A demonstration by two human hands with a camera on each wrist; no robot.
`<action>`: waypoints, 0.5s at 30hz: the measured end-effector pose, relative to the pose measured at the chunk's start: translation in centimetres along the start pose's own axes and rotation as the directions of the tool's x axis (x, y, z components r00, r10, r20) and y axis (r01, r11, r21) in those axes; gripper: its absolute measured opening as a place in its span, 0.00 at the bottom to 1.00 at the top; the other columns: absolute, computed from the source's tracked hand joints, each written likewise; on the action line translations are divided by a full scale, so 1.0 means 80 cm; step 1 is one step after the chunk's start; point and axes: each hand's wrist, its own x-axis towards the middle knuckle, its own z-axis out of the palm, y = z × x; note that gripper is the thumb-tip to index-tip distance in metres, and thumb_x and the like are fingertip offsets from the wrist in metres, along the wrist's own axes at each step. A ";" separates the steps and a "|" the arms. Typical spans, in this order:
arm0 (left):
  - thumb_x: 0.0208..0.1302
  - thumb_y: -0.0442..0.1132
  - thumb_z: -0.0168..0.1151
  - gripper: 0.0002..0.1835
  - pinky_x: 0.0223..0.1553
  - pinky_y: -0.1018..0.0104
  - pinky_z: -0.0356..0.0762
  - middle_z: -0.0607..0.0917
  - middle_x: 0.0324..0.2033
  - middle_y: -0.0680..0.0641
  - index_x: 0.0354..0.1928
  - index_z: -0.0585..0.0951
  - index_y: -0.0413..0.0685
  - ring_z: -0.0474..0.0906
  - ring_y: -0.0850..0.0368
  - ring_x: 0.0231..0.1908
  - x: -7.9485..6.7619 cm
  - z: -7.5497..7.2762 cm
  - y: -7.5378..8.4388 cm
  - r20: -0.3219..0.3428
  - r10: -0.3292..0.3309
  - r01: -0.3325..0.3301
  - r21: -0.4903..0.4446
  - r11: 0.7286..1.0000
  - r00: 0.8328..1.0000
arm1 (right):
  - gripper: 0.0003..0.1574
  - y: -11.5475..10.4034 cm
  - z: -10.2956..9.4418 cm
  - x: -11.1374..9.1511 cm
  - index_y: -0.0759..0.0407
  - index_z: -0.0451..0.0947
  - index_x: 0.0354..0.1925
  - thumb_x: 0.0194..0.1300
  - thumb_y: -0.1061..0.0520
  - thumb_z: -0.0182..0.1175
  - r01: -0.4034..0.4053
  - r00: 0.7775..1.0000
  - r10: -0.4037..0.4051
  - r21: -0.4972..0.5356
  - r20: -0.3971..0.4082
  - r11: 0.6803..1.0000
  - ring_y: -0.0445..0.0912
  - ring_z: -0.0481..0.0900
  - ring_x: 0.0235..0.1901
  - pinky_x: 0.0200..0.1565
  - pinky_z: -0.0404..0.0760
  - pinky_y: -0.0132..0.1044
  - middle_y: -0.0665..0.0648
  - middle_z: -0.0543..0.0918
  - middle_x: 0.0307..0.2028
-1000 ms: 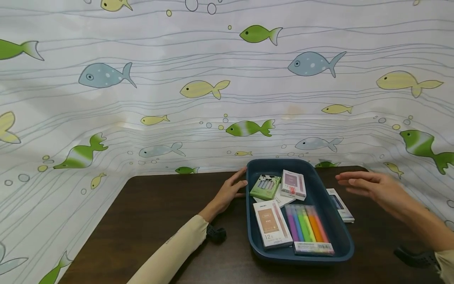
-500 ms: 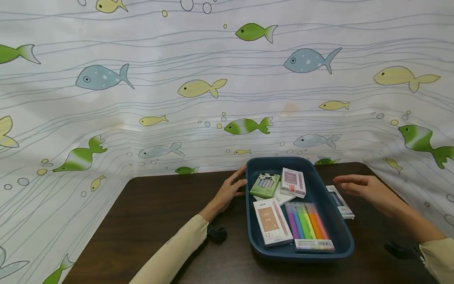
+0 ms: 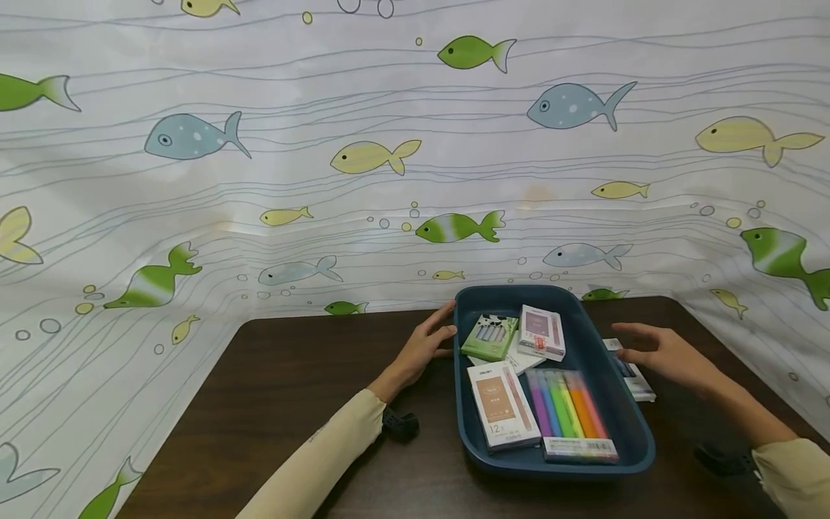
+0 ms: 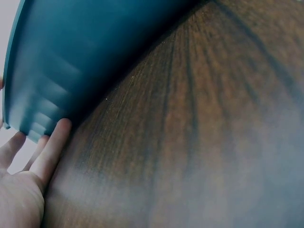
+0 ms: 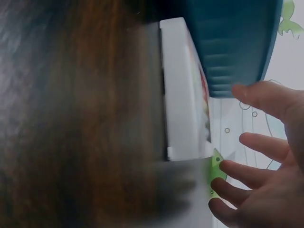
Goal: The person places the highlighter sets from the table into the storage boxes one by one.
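Note:
A dark blue plastic bin (image 3: 622, 400) stands on the table, holding several stationery packs. My left hand (image 3: 418, 355) touches the bin's left wall, its fingers fairly straight against the side in the left wrist view. To the right of the bin, a white flat box (image 3: 638, 386) lies on the table. Above that box hovers my right hand (image 3: 674, 357), fingers spread and thumb apart, holding nothing. In the right wrist view the white box (image 5: 183, 95) shows its side, with the hand (image 5: 266, 166) beside it.
Inside the bin are a green box (image 3: 489, 339), a pink-and-white box (image 3: 542, 333), a brown-and-white box (image 3: 502, 407) and a clear pack of coloured markers (image 3: 570, 414). Behind the dark wooden table (image 3: 311, 375) hangs a fish-print curtain (image 3: 292, 108).
My right hand has moved left and slightly down, closer over the white box beside the bin. My left hand stays at the bin's left wall.

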 end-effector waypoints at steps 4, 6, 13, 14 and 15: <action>0.79 0.46 0.55 0.32 0.56 0.48 0.79 0.59 0.76 0.53 0.80 0.60 0.63 0.71 0.44 0.66 -0.001 0.000 -0.001 0.002 -0.007 0.007 0.008 1.000 1.000 | 0.46 0.013 0.006 0.002 0.71 0.60 0.74 0.71 0.47 0.65 0.016 0.999 -0.016 0.000 0.050 1.000 0.76 0.68 0.60 0.49 0.74 0.72 0.81 0.65 0.66; 0.79 0.46 0.55 0.32 0.56 0.48 0.79 0.59 0.77 0.53 0.80 0.60 0.63 0.70 0.44 0.66 0.000 0.000 -0.003 0.008 -0.008 0.008 0.007 1.000 1.000 | 0.45 0.019 0.008 0.002 0.72 0.62 0.73 0.70 0.48 0.66 0.022 0.997 -0.022 0.000 0.070 1.000 0.76 0.67 0.60 0.50 0.73 0.73 0.81 0.66 0.66; 0.79 0.45 0.55 0.32 0.55 0.48 0.79 0.59 0.77 0.52 0.80 0.60 0.62 0.70 0.41 0.66 0.002 0.001 0.000 0.002 0.006 -0.006 0.001 1.000 1.000 | 0.42 0.030 0.006 0.002 0.72 0.66 0.70 0.68 0.52 0.68 0.048 0.993 -0.052 0.037 0.110 0.998 0.74 0.66 0.61 0.52 0.67 0.77 0.79 0.69 0.64; 0.79 0.45 0.55 0.32 0.55 0.48 0.79 0.59 0.77 0.51 0.80 0.60 0.62 0.70 0.41 0.66 0.001 0.000 0.000 0.001 0.005 -0.005 0.001 1.000 1.000 | 0.42 0.031 0.007 0.003 0.71 0.66 0.71 0.68 0.52 0.68 0.050 0.992 -0.054 0.039 0.114 0.998 0.75 0.65 0.62 0.52 0.66 0.78 0.78 0.69 0.65; 0.79 0.45 0.55 0.32 0.55 0.48 0.79 0.59 0.76 0.52 0.80 0.60 0.62 0.70 0.41 0.66 0.001 0.000 0.001 0.002 0.002 -0.002 0.000 1.000 1.000 | 0.42 0.031 0.007 0.003 0.71 0.66 0.71 0.68 0.53 0.69 0.051 0.992 -0.055 0.039 0.114 0.998 0.75 0.65 0.62 0.52 0.66 0.78 0.78 0.69 0.65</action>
